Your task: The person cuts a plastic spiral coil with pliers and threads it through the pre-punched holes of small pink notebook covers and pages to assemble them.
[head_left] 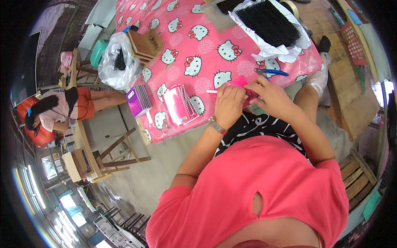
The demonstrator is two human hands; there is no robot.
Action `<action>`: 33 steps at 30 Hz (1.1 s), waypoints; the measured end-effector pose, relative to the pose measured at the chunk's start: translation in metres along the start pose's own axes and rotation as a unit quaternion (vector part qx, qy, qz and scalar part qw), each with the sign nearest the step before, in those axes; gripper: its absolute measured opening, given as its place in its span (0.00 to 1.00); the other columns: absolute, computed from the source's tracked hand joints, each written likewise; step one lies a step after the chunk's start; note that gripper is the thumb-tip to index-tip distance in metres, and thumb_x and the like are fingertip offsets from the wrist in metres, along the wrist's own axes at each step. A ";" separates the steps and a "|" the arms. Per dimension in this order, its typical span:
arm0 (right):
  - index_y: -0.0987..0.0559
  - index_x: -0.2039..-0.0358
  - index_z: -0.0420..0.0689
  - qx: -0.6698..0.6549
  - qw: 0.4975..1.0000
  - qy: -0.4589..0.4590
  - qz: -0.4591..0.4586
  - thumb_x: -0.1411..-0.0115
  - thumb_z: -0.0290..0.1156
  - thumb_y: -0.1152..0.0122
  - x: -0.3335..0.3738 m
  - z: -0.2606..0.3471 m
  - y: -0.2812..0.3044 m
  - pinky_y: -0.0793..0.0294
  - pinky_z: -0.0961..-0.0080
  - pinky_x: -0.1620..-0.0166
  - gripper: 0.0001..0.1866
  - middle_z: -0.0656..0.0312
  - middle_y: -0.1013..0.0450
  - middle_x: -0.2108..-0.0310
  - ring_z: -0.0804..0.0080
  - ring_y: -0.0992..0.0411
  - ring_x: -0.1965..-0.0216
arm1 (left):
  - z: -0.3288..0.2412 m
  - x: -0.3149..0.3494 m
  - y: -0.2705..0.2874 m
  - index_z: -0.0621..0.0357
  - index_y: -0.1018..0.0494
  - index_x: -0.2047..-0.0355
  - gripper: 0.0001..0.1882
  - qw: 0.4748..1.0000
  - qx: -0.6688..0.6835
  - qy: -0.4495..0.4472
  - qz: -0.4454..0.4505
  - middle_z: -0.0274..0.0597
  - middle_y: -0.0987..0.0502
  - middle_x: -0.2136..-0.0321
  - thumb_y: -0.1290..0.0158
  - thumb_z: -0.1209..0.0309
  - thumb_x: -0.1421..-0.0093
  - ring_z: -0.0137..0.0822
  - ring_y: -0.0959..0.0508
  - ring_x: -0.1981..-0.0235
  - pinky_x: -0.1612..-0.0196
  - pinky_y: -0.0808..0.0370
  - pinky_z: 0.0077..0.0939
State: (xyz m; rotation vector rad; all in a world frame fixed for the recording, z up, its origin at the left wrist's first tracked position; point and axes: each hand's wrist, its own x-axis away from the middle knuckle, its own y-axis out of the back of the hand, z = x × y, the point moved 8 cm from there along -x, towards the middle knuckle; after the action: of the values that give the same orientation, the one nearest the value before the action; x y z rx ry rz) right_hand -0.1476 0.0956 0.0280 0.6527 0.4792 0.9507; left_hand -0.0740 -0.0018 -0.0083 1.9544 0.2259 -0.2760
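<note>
Left hand (229,101) and right hand (271,97): fingers curled close, gripping a glossy pink booklet (239,81) between them at the tabletop (211,64) edge. Blue-handled pliers (273,72) just beyond right hand; black coils (269,24) on crumpled white paper (285,53) farther out. Glossy spiral-bound pink notebooks (177,106) left of left hand.

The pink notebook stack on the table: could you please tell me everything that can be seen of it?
The pink notebook stack lies on the pink, cat-patterned tablecloth, near the edge on the person's side. Its spiral notebooks are slightly fanned, coils showing along the right. The top cover looks like glossy card, with pale glare and a small multicoloured mark near its lower right corner. A purple notebook stack sits apart to its left. Neither the left hand nor the right hand touches it.
</note>
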 end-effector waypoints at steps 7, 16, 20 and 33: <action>0.24 0.54 0.41 0.104 0.994 0.023 -0.011 0.41 0.33 0.42 -0.001 0.009 0.001 0.30 0.59 0.53 0.16 0.53 0.25 0.59 0.53 0.26 0.57 | 0.010 0.016 0.010 0.48 0.26 0.59 0.14 0.982 -0.117 0.141 -0.036 0.35 0.27 0.58 0.41 0.68 0.48 0.45 0.34 0.46 0.41 0.47 0.59; 0.21 0.61 0.41 0.127 0.991 0.037 -0.004 0.54 0.37 0.39 -0.013 0.013 -0.011 0.33 0.61 0.50 0.20 0.55 0.22 0.66 0.60 0.24 0.61 | 0.013 0.013 0.011 0.51 0.25 0.63 0.17 0.992 -0.045 0.097 -0.066 0.36 0.27 0.63 0.38 0.69 0.56 0.44 0.31 0.53 0.49 0.41 0.48; 0.21 0.61 0.42 0.148 0.988 0.038 0.022 0.55 0.36 0.38 -0.009 0.023 -0.013 0.33 0.61 0.50 0.19 0.54 0.22 0.66 0.60 0.24 0.61 | 0.013 0.010 0.013 0.51 0.26 0.62 0.18 0.991 -0.031 0.104 -0.075 0.37 0.28 0.61 0.38 0.68 0.56 0.44 0.31 0.53 0.49 0.41 0.48; 0.22 0.70 0.43 0.229 0.970 -0.002 0.082 0.55 0.35 0.37 -0.025 0.002 -0.031 0.31 0.60 0.53 0.12 0.57 0.23 0.73 0.61 0.23 0.67 | 0.012 0.001 0.015 0.51 0.28 0.59 0.20 0.993 -0.024 0.112 -0.020 0.37 0.28 0.61 0.38 0.64 0.53 0.40 0.30 0.53 0.50 0.41 0.47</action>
State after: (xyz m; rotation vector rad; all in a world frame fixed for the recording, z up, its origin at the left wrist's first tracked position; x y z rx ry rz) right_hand -0.1410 0.0604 0.0099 1.1253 0.6562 1.0014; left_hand -0.0695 -0.0187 -0.0006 1.9341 0.4144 -0.0744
